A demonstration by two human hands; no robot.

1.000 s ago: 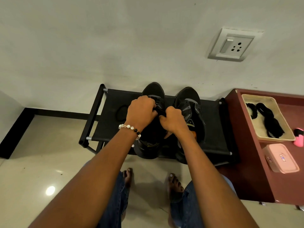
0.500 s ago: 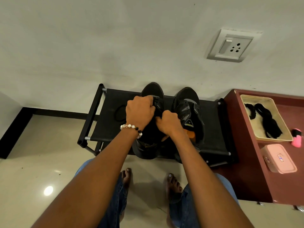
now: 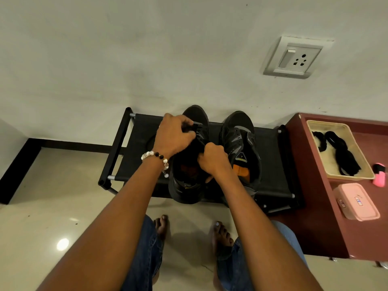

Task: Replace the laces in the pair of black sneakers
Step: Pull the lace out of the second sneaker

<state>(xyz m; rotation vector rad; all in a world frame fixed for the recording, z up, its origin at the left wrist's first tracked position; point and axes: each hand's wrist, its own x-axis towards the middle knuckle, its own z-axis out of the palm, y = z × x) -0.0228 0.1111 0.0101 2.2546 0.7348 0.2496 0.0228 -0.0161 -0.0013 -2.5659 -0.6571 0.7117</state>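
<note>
Both hands work at the lace area of the left-hand black mesh sneaker (image 3: 189,164). The left hand (image 3: 174,136), with a pearl-and-black bead bracelet (image 3: 154,157) at the wrist, curls round the upper near the toe, seemingly pinching a lace end. The right hand (image 3: 212,158) is clenched on the tongue edge, likely steadying it. The second black sneaker (image 3: 241,148) stands just beside, both on a black fabric shoe rack (image 3: 136,156) against the wall. Loose black laces (image 3: 344,152) lie in a beige tray (image 3: 333,176) on the maroon desk (image 3: 310,185), near its back edge.

Glossy tiled floor (image 3: 52,206), matt cloth rack (image 3: 142,164), smooth pink plastic box (image 3: 357,201)
</note>
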